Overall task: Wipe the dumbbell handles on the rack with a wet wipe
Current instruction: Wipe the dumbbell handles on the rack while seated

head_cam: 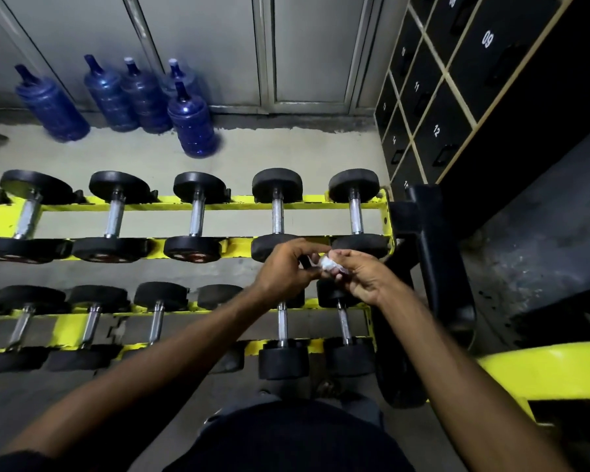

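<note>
Head view: a small, crumpled white wipe [328, 264] sits between both hands, above the yellow metal rack [239, 199]. The right hand [363, 279] curls its fingers round it, and the left hand [284, 267] pinches its left edge with bent fingertips. Dumbbells [277, 215] on the rack have round black heads and shiny chrome handles.

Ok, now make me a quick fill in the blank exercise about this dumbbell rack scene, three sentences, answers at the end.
1. The left hand and right hand together pinch a crumpled wet wipe whose colour is ____.
2. The dumbbell rack has rails painted ____.
3. By the far wall stand ____ blue water jugs.

Missing words: white; yellow; five.
</note>
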Action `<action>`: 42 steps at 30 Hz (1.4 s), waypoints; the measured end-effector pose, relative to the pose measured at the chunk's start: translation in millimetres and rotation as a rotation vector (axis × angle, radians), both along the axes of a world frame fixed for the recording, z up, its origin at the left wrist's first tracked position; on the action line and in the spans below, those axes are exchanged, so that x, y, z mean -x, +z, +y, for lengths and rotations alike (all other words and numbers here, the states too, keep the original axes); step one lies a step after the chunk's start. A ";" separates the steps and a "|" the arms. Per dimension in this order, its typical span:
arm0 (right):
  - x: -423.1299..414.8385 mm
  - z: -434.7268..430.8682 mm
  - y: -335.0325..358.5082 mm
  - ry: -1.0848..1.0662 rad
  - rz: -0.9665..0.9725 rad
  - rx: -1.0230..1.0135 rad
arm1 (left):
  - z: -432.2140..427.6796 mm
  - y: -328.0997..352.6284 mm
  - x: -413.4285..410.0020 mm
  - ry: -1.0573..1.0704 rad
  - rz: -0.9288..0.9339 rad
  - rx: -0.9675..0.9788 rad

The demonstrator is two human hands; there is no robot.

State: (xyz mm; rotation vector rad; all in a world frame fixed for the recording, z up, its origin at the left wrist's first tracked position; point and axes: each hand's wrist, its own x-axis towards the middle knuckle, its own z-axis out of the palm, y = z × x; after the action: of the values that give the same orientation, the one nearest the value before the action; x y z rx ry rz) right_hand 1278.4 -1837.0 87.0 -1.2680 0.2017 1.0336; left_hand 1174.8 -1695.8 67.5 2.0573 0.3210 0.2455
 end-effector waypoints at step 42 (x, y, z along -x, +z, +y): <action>-221.5 79.1 -73.0 1.837 -1.643 0.628 | -77.0 -70.4 -156.7 0.402 0.351 -0.459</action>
State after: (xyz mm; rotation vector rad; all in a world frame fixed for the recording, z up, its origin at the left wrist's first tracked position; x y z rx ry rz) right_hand 1499.8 -1758.0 14.0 -2.4246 -2.4284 0.8461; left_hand 1331.5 -1772.7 -2.8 2.4746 0.9737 0.2114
